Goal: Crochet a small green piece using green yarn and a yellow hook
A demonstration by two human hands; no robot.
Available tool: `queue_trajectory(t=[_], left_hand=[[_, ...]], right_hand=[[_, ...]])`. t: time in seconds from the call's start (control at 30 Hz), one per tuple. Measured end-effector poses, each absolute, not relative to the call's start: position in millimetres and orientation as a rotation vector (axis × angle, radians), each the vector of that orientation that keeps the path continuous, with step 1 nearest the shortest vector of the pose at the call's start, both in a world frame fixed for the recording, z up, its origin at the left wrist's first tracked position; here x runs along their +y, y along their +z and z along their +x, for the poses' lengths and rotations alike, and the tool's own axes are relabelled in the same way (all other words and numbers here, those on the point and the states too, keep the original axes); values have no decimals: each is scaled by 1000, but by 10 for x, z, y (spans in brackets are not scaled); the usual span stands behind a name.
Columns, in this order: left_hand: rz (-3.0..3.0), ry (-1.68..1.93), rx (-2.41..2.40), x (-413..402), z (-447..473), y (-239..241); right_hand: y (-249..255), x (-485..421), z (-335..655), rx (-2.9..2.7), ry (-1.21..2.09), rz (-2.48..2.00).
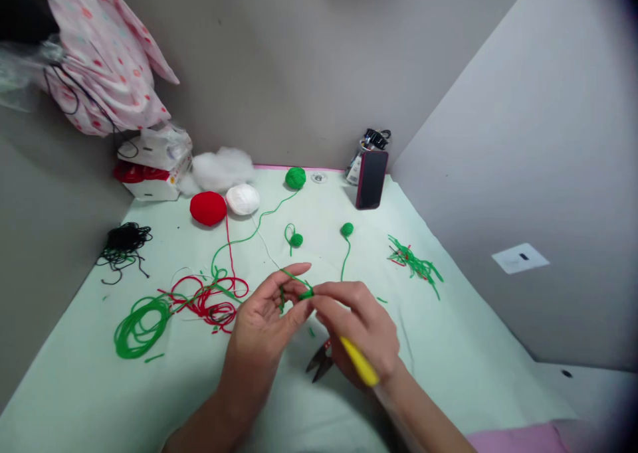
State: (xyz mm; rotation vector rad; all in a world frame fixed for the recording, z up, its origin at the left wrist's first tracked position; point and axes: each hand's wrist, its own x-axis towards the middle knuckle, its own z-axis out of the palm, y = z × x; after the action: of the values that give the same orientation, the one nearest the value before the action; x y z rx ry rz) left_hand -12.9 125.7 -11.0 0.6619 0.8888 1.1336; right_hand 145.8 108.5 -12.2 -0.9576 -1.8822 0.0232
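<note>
My left hand (pixel 266 323) pinches a small green crochet piece (pixel 306 294) between thumb and fingers, with green yarn running over its raised index finger. In my right hand (pixel 361 327) is a crochet hook with a yellow handle (pixel 359 361); its tip meets the green piece, mostly hidden by the fingers. Open scissors (pixel 319 361) lie on the table beneath my right hand, their handles covered. Beyond the hands sit two small green crocheted balls, one (pixel 296 240) with a curled tail and another (pixel 347 229) with a long tail.
A green yarn ball (pixel 296 178), red yarn ball (pixel 208 208) and white yarn ball (pixel 242 199) stand at the back. Loose green yarn (pixel 142 327) and black yarn (pixel 124 240) lie left, green scraps (pixel 416 264) right. A phone (pixel 372 181) leans upright near the wall.
</note>
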Motion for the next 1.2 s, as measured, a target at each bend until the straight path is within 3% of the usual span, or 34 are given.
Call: queue_trajectory(t=[0.1,0.37,0.47,0.7,0.93,1.2], left_hand=[[467,1014,774,1268,-132,-79],[444,990,715,1316,-196,-60],[556,1009,747,1281,-177,-97],[367,954,717,1326,-144,-99],[441,964,725,1364,-191,-113],[608,932,789,1324,-199,-123]], right_hand=[[-155,1091,1442,-1865,-44,-931],[-77,1167,1441,-1246,842,-876],[-90,1200,1398,-1329,778,-918],[-84,1084,1434,-1766,214,-1005],[-93,1196,1461,-1173,884,-931],[-120,1211,1471,-1039,1061,-968]])
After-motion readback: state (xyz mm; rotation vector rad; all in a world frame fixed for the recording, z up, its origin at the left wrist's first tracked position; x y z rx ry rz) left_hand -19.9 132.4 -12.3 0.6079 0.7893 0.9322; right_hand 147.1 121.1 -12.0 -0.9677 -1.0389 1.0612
